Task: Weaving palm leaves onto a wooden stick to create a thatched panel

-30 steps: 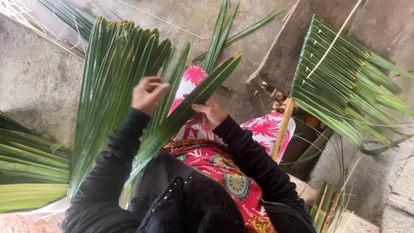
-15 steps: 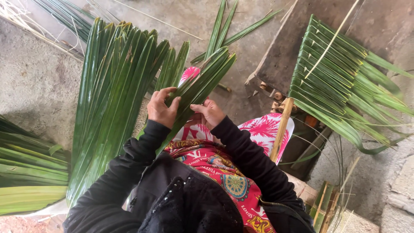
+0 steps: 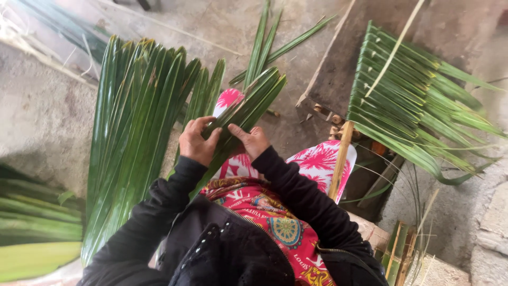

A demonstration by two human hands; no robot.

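Basically no containers anywhere in view, only loose and woven leaf material. Left hand (image 3: 197, 141) is curled shut around the folded palm leaf (image 3: 244, 106), fingers wrapped over its top edge, thumb side hidden. Right hand (image 3: 251, 140) pinches the same leaf from the other side, thumb lying on the blade, fingers tucked under and out of sight. Both hands sit just beside each other, nearly touching, over the lap in the pink patterned trousers (image 3: 317, 161). Leaf runs diagonally up and away from the hands, its tip beyond the knee, its lower end passing down below the left wrist.

Left of the left hand: big fan of long green leaves (image 3: 135, 127) lying on the concrete floor (image 3: 42, 122), close to the forearm in the black sleeve (image 3: 153, 217). Further left and lower, another pile of leaves (image 3: 37, 222), blurred. Ahead of the hands, a few loose leaves (image 3: 270, 45) on the floor. Right of the right hand, well apart: a woven leaf panel (image 3: 402, 100) on a bamboo stick (image 3: 341, 159), leaning against a grey slab (image 3: 344, 58).

Open room: bare floor ahead of the hands between the leaf fan and the slab; tight on the left, the stick close by the right knee.
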